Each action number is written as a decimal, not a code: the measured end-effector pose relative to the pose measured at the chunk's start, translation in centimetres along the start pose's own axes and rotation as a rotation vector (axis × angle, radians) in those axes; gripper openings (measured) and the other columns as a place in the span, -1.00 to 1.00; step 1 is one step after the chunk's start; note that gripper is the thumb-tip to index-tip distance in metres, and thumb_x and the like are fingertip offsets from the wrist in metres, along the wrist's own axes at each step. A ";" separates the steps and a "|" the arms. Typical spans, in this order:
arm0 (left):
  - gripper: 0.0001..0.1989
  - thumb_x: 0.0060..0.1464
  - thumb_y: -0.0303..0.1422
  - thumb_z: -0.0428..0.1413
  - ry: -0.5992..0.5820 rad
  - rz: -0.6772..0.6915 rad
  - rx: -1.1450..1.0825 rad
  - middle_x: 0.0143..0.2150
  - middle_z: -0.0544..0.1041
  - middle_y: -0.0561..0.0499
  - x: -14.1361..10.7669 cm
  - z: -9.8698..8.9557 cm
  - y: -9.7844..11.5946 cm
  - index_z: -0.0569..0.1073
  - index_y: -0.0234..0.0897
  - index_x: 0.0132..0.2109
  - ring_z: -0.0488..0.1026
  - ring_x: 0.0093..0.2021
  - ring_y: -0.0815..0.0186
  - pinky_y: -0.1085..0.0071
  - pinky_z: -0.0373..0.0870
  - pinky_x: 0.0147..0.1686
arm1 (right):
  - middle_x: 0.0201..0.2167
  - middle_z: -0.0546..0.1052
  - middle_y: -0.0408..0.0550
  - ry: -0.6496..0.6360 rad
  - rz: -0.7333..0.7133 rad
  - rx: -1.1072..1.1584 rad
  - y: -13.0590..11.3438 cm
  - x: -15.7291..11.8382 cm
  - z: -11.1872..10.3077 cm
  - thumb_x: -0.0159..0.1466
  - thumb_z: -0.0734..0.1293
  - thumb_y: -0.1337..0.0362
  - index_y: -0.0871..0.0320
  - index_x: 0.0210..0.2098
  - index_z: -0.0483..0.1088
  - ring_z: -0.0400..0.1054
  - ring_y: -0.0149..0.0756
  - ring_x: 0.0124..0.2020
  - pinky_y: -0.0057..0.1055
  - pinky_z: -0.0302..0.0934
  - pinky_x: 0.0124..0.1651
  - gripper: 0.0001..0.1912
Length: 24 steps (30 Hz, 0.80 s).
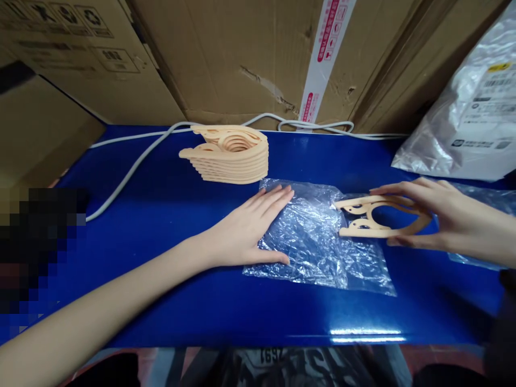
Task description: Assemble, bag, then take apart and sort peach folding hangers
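Observation:
My left hand (pixel 258 228) lies flat with spread fingers on a clear plastic bag (pixel 306 242) in the middle of the blue table. Between the thumb and fingers of my right hand (pixel 447 209) is a folded beige plastic clothes hanger (pixel 423 221), gripped at its rounded end. Its two pointed arm ends face left, over the right part of the bag; I cannot tell whether they are inside its opening. Behind my left hand stands a neat stack of several matching folded hangers (pixel 234 164).
Another clear plastic bag (pixel 475 255) lies under my right wrist. A white cable (pixel 133 172) runs along the back of the blue table (pixel 258 317). Cardboard boxes (pixel 242 59) wall off the back and left. A labelled plastic package (pixel 471 107) stands at the back right.

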<state>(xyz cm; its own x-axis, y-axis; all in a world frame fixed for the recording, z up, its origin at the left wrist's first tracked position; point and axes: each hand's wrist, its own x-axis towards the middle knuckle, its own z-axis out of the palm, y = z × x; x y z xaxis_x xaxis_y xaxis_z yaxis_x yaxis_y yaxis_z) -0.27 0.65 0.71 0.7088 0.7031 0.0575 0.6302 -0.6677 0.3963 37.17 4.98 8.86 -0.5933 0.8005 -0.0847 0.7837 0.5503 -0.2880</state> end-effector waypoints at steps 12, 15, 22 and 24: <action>0.18 0.18 0.35 -0.05 0.021 -0.027 0.035 0.57 -0.11 -0.38 0.0 0.4 0.2 -0.14 -0.54 0.53 -0.19 0.59 -0.04 0.04 -0.14 0.53 | -0.05 0.65 0.04 0.065 0.180 -0.082 0.5 -1.0 -1.5 0.17 0.38 -0.30 0.04 0.19 0.43 0.56 -0.06 -0.18 -0.21 0.35 -0.21 -0.23; 0.19 0.17 0.38 -0.10 0.023 -0.020 0.040 0.57 -0.11 -0.38 0.0 0.5 0.1 -0.13 -0.57 0.53 -0.19 0.59 -0.03 0.07 -0.16 0.54 | -0.04 0.64 0.02 0.025 0.099 -0.055 0.8 -1.1 -1.4 0.15 0.41 -0.30 0.02 0.17 0.45 0.57 -0.03 -0.17 -0.18 0.38 -0.19 -0.25; 0.21 0.16 0.39 -0.09 0.037 -0.014 0.044 0.58 -0.12 -0.35 -0.1 0.7 -0.1 -0.14 -0.56 0.53 -0.18 0.59 0.00 0.13 -0.16 0.54 | 0.21 0.47 0.26 0.184 -0.094 -0.047 -1.7 1.2 2.3 0.23 0.41 -0.24 0.21 0.50 0.01 0.45 0.10 0.10 -0.03 0.37 0.10 0.07; 0.21 0.16 0.38 -0.08 0.037 -0.013 0.044 0.58 -0.12 -0.34 -0.1 0.7 -0.2 -0.15 -0.55 0.53 -0.18 0.59 0.00 0.13 -0.16 0.54 | 0.30 0.37 0.28 0.209 -0.122 0.021 -2.6 1.9 3.8 0.21 0.41 -0.26 0.18 0.55 -0.21 0.42 0.08 0.13 -0.03 0.37 0.11 0.21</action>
<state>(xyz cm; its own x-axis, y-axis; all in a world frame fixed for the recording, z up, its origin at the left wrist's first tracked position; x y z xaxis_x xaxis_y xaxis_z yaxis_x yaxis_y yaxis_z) -0.23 0.52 0.01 0.6886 0.7199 0.0867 0.6534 -0.6679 0.3564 33.29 4.20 5.83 -0.6309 0.7611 0.1508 0.7031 0.6430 -0.3035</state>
